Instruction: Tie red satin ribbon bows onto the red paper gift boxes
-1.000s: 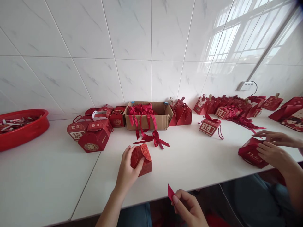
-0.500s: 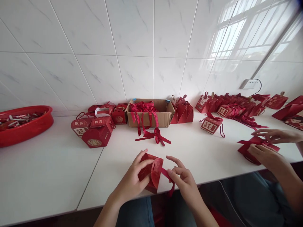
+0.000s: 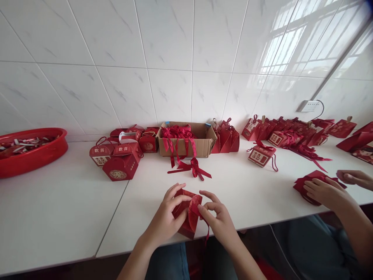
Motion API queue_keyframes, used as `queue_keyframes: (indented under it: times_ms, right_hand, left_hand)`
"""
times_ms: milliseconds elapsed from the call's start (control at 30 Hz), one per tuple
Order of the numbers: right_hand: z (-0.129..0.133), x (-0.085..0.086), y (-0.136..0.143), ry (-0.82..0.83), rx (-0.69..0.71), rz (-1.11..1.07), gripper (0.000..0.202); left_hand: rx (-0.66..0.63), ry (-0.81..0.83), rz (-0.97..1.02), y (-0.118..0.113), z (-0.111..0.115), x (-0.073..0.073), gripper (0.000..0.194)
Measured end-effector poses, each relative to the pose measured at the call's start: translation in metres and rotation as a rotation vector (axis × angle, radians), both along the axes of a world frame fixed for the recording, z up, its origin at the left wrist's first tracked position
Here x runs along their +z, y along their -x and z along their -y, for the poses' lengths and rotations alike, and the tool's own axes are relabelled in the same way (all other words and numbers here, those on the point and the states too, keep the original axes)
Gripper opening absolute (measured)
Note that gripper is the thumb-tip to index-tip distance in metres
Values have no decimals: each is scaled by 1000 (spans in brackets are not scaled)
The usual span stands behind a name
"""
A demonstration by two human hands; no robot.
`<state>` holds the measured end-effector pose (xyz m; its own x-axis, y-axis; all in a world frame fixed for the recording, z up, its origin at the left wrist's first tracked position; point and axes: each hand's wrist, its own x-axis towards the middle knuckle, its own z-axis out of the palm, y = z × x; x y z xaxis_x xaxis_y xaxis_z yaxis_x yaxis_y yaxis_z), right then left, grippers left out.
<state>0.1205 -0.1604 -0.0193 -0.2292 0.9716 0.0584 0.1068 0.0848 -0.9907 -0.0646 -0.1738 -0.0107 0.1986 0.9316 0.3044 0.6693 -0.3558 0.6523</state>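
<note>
At the table's front edge lies a red paper gift box, its curved flaps folded over on top. My left hand is closed around its left side, fingers and thumb on the flaps. My right hand pinches a dark red ribbon between thumb and finger, close against the box's right flap. The ribbon's free end hangs past the table edge. Just beyond the box, a ribbon bow with loose tails lies on the table.
A cardboard box of red ribbons stands near the wall. Finished-looking red boxes are to its left, and more to its right. A red basin sits far left. At right, a co-worker's hands handle another red box.
My right hand has moved left with the ribbon, up to the box flap. My left hand keeps its hold. The co-worker's far hand has drawn back from their box.
</note>
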Motion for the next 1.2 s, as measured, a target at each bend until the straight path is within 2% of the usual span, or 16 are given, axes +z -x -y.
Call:
queue_keyframes:
  times_ms: [133,267,367,433,600,667,800,867,933,1000,1033,1133,1200]
  right_hand:
    - [-2,-2,6,-33,5,60,38]
    - [0,-5,8,-129,-28,183,37]
    - [0,-4,6,-230,-147,285,26]
    - [-3,1,6,-277,-176,277,23]
    - [-18,30,16,-297,133,29,20]
    - [-19,46,15,-294,162,-61,20]
    - [6,82,-7,-383,43,-173,14]
    - [24,97,-23,-496,-47,-287,11]
    - [35,105,-33,-629,-52,-471,11]
    - [32,104,-34,-640,6,-574,15]
    - [26,100,-30,-584,39,-552,16]
    - [-2,78,-9,-329,124,-211,21]
    - [-18,63,8,-247,195,72,25]
  left_hand:
    - [37,-58,-25,-2,-3,-2,18]
    - [113,-214,-29,0,-7,-3,16]
    - [154,-357,10,1,-10,3,14]
    - [154,-432,49,1,-11,12,13]
    - [119,-495,117,-3,-10,35,14]
    - [135,-451,134,-2,-6,38,16]
    - [140,-207,105,9,8,26,21]
    - [141,-114,71,15,16,14,18]
    - [173,-77,89,18,22,3,17]
    - [240,-53,173,18,25,-5,17]
    - [280,-37,229,18,25,-8,19]
    - [396,11,381,16,24,-11,26]
    - [438,25,447,15,22,-12,30]
